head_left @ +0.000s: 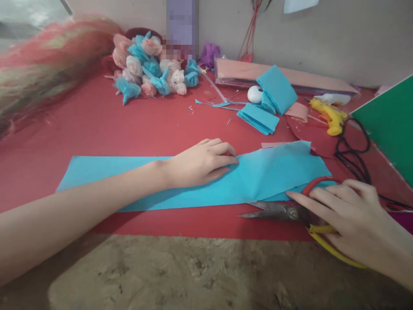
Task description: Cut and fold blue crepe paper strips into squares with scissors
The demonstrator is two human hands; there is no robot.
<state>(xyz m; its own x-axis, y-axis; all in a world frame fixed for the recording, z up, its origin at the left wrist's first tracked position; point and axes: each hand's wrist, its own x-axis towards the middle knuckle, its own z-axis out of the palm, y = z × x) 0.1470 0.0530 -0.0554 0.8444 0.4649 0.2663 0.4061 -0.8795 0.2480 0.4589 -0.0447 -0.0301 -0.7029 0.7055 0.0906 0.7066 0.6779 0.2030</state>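
Blue sheet and scissors on a red tabletop [145, 125], parts given in descending size. The tabletop carries all the things named here. Along its near side lies the long blue sheet [251, 176], flat and smooth at left, creased at right, where a further blue layer shows beneath. Judged by its folds, it should prove light, limp and easily wrinkled or torn, so it is best steadied with a flat palm and lifted by opposite edges rather than pinched at one corner. Behind it stand a long pink packet [238, 71] and a cluster of paper flowers [151, 66]. The scissors [292, 213], blades parted, lie at the sheet's near right edge; the right hand [351, 215] grasps their handles, index finger extended over the blue layers. The left hand [203, 161] rests on the middle of the sheet, fingers loosely bent, gripping nothing visible. Smaller items follow: a yellow glue gun [329, 116], a folded blue stack [258, 118] and a white rounded object [254, 94].
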